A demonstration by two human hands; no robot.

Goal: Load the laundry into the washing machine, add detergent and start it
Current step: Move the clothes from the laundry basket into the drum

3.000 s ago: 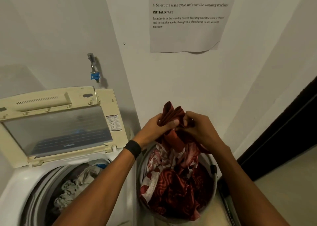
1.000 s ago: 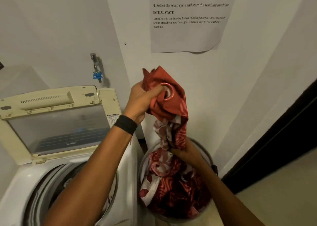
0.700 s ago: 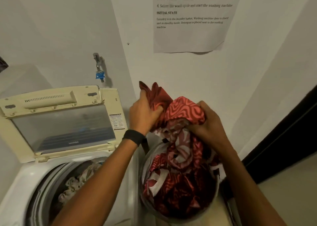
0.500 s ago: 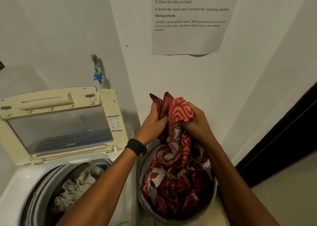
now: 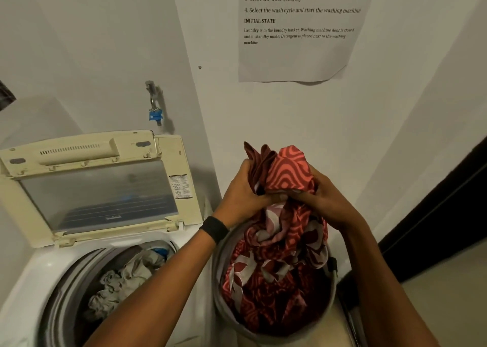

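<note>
The left hand (image 5: 242, 194) and right hand (image 5: 324, 199) met above the laundry basket (image 5: 218, 267), which stood just right of the washing machine (image 5: 31, 275); the left had its fingers curled tight round the gathered top of the red patterned cloth (image 5: 287, 173), and the right gripped the same bunch from the other side; the rest of the cloth hung down into the basket and filled it; the machine's lid (image 5: 100, 188) stood raised at the far side; pale laundry (image 5: 118, 281) lay in the drum.
</note>
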